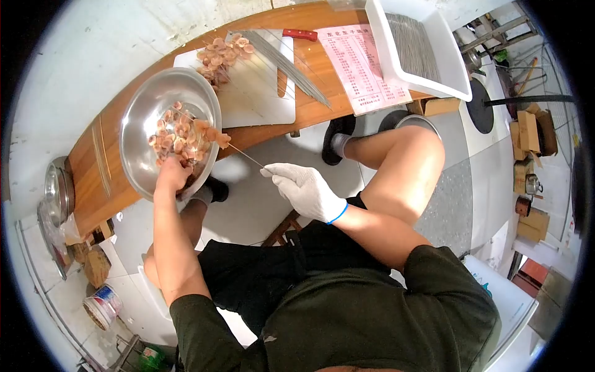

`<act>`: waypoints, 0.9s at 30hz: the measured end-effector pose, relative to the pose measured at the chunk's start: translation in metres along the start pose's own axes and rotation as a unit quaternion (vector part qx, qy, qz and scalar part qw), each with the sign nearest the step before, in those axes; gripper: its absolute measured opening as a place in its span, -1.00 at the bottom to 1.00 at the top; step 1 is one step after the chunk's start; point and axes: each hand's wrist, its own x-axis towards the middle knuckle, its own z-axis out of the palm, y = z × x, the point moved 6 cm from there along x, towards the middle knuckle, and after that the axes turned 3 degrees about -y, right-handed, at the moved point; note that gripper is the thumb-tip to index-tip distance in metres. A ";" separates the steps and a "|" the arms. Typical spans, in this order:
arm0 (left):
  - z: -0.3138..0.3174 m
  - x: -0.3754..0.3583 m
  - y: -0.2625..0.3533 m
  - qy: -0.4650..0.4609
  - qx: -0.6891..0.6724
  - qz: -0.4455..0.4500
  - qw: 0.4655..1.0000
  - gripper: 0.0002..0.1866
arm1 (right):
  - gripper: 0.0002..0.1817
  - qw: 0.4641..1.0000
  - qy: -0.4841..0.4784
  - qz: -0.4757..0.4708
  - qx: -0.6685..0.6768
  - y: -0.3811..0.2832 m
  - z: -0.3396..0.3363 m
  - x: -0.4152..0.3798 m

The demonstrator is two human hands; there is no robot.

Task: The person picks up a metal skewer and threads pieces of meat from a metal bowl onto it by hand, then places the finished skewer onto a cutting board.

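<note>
My right hand [304, 189], in a white glove, pinches the bare end of a thin metal skewer [248, 155]. Pieces of pinkish-orange meat [214, 134] are threaded on its far end, over the right rim of a large steel bowl [133, 133]. Inside the bowl lies a heap of small round meat pieces [180, 133]. My bare left hand [173, 172] reaches into the bowl at the heap's lower edge; its fingertips are hidden among the pieces, so what they hold cannot be made out.
Behind the bowl, a white cutting board [248, 102] carries filled skewers [223, 56] and bare skewers [285, 65]. A red-handled knife [300, 35], a printed pink sheet [359, 65] and a white tray [455, 68] of skewers are farther right. Metal bowls [57, 192] stand at left.
</note>
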 end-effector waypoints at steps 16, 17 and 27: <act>-0.035 0.001 -0.042 0.083 -0.132 -0.080 0.984 -0.76 | -0.69 1.000 -0.007 -0.002 -0.016 -0.003 -0.003 0.001; -0.039 -0.002 -0.037 0.098 -0.137 -0.095 0.981 -0.75 | -0.69 1.000 -0.006 -0.004 -0.023 -0.003 -0.003 0.001; -0.020 0.040 -0.111 0.207 -0.105 -0.088 0.969 -0.70 | -0.70 1.000 0.000 0.004 -0.023 -0.001 -0.004 0.003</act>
